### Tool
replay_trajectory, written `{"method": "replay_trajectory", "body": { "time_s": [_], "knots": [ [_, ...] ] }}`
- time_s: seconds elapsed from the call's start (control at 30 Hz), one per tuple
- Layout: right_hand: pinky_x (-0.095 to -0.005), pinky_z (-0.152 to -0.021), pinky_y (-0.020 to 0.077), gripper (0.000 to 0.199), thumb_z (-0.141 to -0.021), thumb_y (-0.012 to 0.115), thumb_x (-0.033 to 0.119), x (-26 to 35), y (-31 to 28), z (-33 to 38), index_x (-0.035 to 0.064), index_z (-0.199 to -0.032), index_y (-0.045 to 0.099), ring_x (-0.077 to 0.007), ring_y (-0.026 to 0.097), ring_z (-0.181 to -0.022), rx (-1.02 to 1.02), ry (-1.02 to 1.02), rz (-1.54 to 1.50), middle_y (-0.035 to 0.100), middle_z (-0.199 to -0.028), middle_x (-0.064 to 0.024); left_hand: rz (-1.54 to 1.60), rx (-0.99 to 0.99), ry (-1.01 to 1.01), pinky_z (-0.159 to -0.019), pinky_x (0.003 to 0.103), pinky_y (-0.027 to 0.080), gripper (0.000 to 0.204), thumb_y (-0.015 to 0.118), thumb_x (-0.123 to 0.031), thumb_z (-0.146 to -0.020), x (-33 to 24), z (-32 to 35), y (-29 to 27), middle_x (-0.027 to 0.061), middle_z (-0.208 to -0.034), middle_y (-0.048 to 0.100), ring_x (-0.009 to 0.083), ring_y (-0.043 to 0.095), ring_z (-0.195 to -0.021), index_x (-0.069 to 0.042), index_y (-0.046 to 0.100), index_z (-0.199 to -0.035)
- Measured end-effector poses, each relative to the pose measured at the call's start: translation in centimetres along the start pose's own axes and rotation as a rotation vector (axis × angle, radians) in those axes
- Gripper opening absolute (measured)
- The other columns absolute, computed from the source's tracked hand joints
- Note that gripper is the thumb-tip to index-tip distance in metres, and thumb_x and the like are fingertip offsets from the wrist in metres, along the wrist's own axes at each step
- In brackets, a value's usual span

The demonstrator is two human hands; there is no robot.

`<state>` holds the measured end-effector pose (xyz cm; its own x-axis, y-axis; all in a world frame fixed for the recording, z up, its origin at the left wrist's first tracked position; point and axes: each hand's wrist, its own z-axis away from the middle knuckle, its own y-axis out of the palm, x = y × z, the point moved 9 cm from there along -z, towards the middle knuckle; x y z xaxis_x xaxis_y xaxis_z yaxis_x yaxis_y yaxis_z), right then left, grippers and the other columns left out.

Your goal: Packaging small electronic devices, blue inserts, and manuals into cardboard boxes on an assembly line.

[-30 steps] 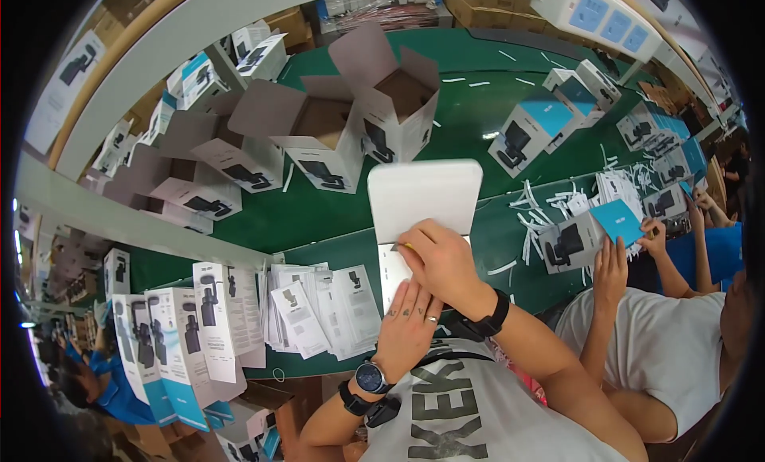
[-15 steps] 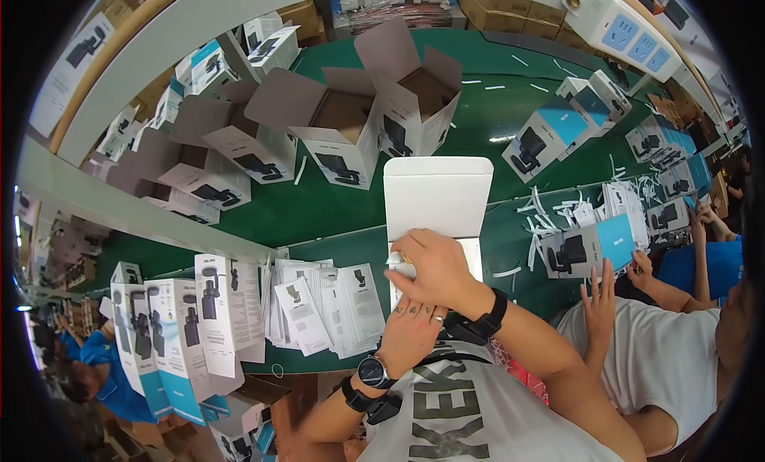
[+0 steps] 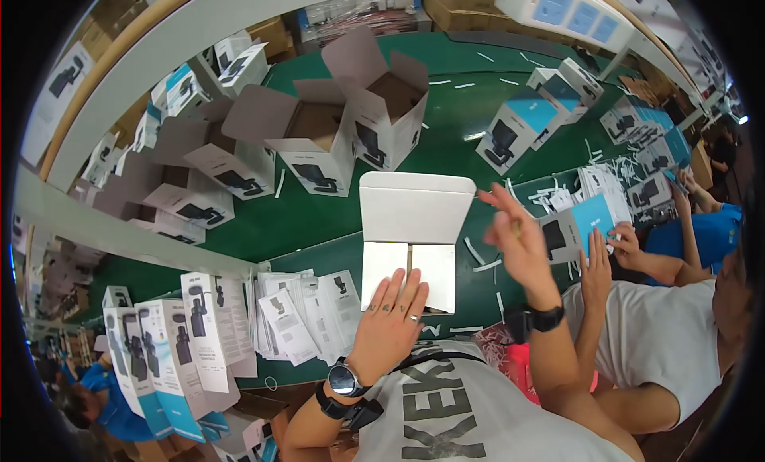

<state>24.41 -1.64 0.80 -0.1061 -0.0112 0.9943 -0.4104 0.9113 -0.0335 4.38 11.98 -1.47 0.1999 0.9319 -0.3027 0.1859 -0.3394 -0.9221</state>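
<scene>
In front of me stands a white carton (image 3: 408, 271), its lid (image 3: 417, 209) raised at the far side. Two white inner flaps lie folded over its top, with a narrow gap between them. My left hand (image 3: 392, 311) rests palm down on the near part of these flaps, fingers stretched out and holding nothing. To the right of the carton, my right hand (image 3: 516, 237) is raised in the air, slightly blurred, with fingers extended and apart. I see nothing in it.
Printed leaflets (image 3: 307, 311) lie in piles left of the carton, beside standing product boxes (image 3: 167, 342). Open boxes (image 3: 311, 151) line the back left. Paper strips (image 3: 480, 259) are scattered to the right. A co-worker's hands (image 3: 598, 263) hold a blue-and-white box (image 3: 578, 231).
My right hand has lifted off the carton and swung right. My left hand has flattened onto the flaps. The whole view has shifted slightly, moving the surroundings leftward.
</scene>
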Motion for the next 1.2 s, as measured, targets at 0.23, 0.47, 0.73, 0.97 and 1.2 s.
{"method": "replay_trajectory", "body": {
  "time_s": [0.23, 0.47, 0.73, 0.97, 1.2],
  "knots": [
    [-0.0289, -0.078, 0.0511, 0.045, -0.106, 0.061, 0.019, -0.9, 6.2, 7.0, 0.0005, -0.147, 0.059, -0.0131, 0.067, -0.090, 0.840, 0.036, 0.189, 0.073, -0.130, -0.0079, 0.591, -0.082, -0.082, -0.110, 0.043, 0.048, 0.050, 0.079, -0.027, -0.092, 4.1, 1.4, -1.6, 0.0173, -0.143, 0.064, 0.0335, 0.061, -0.131, -0.004, 0.066, -0.135],
    [-0.0378, -0.082, 0.0524, 0.025, -0.091, 0.075, 0.009, 6.5, 12.9, 4.8, 0.0058, -0.115, 0.071, -0.0291, 0.068, -0.094, 0.705, -0.494, 0.399, 0.072, -0.110, -0.0099, 1.206, -0.168, -0.404, -0.085, 0.034, 0.055, 0.034, 0.081, -0.020, -0.094, 6.9, 3.0, -1.2, 0.0063, -0.105, 0.075, 0.0182, 0.070, -0.095, -0.006, 0.070, -0.123],
    [-0.0395, -0.081, 0.0545, 0.022, -0.091, 0.076, 0.011, 3.9, 19.4, 4.0, 0.0061, -0.111, 0.069, -0.0303, 0.069, -0.093, 0.798, -0.609, 0.284, 0.069, -0.106, -0.0098, 1.121, -0.060, -0.344, -0.085, 0.034, 0.055, 0.031, 0.083, -0.020, -0.093, 7.1, 3.3, -0.9, 0.0045, -0.106, 0.074, 0.0150, 0.068, -0.095, -0.006, 0.071, -0.118],
    [-0.0394, -0.074, 0.0535, 0.017, -0.090, 0.075, 0.014, 5.8, 17.7, 5.6, 0.0072, -0.103, 0.069, -0.0295, 0.067, -0.087, 0.944, -0.430, 0.186, 0.068, -0.102, -0.0067, 1.129, -0.052, -0.337, -0.089, 0.036, 0.055, 0.036, 0.084, -0.020, -0.090, 7.7, 3.3, -1.0, 0.0059, -0.113, 0.073, 0.0202, 0.069, -0.100, -0.008, 0.070, -0.121],
    [-0.0311, -0.074, 0.0504, 0.021, -0.086, 0.080, 0.013, 4.4, 9.9, 5.4, 0.0039, -0.098, 0.065, -0.0192, 0.063, -0.087, 0.532, -0.239, -0.405, 0.066, -0.100, -0.0100, 0.515, -0.274, -0.200, -0.108, 0.041, 0.048, 0.055, 0.088, -0.021, -0.086, 6.6, 4.0, -4.3, 0.0134, -0.138, 0.061, 0.0277, 0.059, -0.129, -0.007, 0.064, -0.134]
  ]
}}
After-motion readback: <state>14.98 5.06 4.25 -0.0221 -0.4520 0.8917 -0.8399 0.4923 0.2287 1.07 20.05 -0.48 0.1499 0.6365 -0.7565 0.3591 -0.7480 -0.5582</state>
